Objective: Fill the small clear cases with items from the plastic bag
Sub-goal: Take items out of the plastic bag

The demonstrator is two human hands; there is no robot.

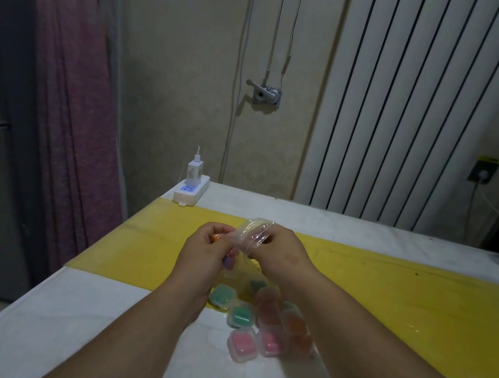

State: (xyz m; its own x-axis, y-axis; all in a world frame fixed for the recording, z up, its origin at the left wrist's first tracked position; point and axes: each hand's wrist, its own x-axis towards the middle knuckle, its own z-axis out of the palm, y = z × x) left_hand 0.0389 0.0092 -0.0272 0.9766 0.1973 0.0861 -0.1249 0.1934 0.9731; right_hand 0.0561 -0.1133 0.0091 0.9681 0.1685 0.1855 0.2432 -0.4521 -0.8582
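Your right hand [278,252] pinches the plastic bag [252,236] above the table [70,308]; your left hand [208,246] curls round small coloured items [227,260] (count unclear); the clear cases [241,343] cluster beneath; loosen either grip and pieces could scatter among them.

Clear cases [260,322]: green, pink, orange contents. Plastic bag [252,236]: transparent. Table [68,323]: white, crossed by yellow band [386,293]. Power strip [191,192], far-left corner: white.
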